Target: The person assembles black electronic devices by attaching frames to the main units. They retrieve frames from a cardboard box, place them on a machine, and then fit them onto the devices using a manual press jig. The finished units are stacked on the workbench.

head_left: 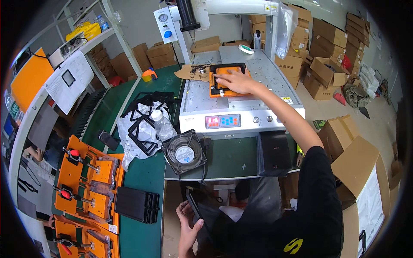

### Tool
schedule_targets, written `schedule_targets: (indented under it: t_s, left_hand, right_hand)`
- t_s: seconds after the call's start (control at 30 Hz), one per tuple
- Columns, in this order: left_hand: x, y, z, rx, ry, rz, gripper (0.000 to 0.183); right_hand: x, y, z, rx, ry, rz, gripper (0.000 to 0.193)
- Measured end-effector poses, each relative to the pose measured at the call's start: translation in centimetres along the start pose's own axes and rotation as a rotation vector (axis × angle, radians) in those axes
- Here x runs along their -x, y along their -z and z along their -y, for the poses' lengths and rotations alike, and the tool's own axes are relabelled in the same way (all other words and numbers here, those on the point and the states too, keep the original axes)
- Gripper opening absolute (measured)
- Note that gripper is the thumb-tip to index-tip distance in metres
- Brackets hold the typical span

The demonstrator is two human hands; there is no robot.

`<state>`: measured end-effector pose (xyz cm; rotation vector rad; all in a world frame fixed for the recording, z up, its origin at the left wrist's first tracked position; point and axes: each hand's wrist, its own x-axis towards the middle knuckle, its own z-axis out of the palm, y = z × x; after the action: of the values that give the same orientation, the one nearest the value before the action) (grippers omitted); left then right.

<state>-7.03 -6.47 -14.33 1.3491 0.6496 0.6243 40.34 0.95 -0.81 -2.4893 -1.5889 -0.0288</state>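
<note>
At six o'clock I'm seeing the left hand (pixel 187 228) half curling, pinching a thin black panel (pixel 196 208) between thumb and fingers. A black stack (pixel 276 150) is sitting at four, a fan (pixel 184 153) between seven and eight. Farther, at one, the right hand (pixel 235 81) is lying palm down, fingers loosely spread, resting on rather than grasping an orange fixture (pixel 223 70) atop the grey machine bed (pixel 267 73).

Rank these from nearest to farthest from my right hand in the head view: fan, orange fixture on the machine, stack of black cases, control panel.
1. Orange fixture: directly under the right hand.
2. Control panel: on the machine's front face.
3. Fan: left of the hand, below the panel.
4. Stack of black cases: farthest, at lower left.
</note>
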Motion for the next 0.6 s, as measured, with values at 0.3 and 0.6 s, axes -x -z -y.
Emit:
schedule_targets:
  t_s: [0.3, 0.6]
  left_hand:
    - [-1.8, -0.3, 0.4, 0.004, 0.003, 0.035, 0.084]
    - [-1.5, -1.0, -0.9, -0.042, -0.027, 0.067, 0.087]
  right_hand:
    - [-0.5, 0.0, -0.7, -0.048, -0.024, 0.03, 0.057]
    - [0.5, 0.6, -1.0, -0.005, 0.099, 0.007, 0.055]
